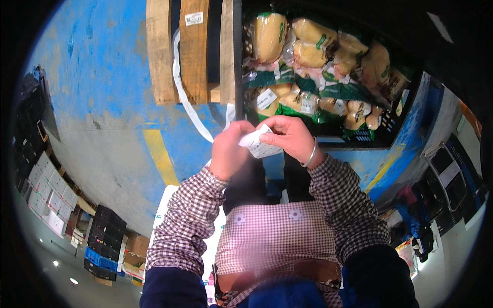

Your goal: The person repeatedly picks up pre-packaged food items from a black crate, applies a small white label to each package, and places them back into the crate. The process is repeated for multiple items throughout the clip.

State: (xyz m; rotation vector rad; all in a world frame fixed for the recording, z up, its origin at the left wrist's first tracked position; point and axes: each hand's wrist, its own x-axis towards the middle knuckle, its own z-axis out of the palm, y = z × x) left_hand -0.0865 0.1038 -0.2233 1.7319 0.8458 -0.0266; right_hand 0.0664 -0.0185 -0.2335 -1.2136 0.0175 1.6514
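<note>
In front of my body, both hands hold a white printed label strip (262, 143). My right hand (294, 134) pinches it between thumb and fingers. My left hand (232, 148) is closed at the strip's other end, slightly blurred. A long white paper band (183, 86) curves from beside my left hand up across a wooden pallet. Just beyond my hands is a black plastic crate (339, 144). It holds several clear bags of pale vegetables (270, 38), which look like lotus root, with green print. Some bags in the near row bear a white label (266, 99).
The wooden pallet (158, 50) lies left of the crate on a worn blue floor (104, 50) with yellow lines. Stacked white boxes (50, 184) and black crates (106, 231) stand at left. A metal-framed cart (448, 177) and a person (420, 223) are at right.
</note>
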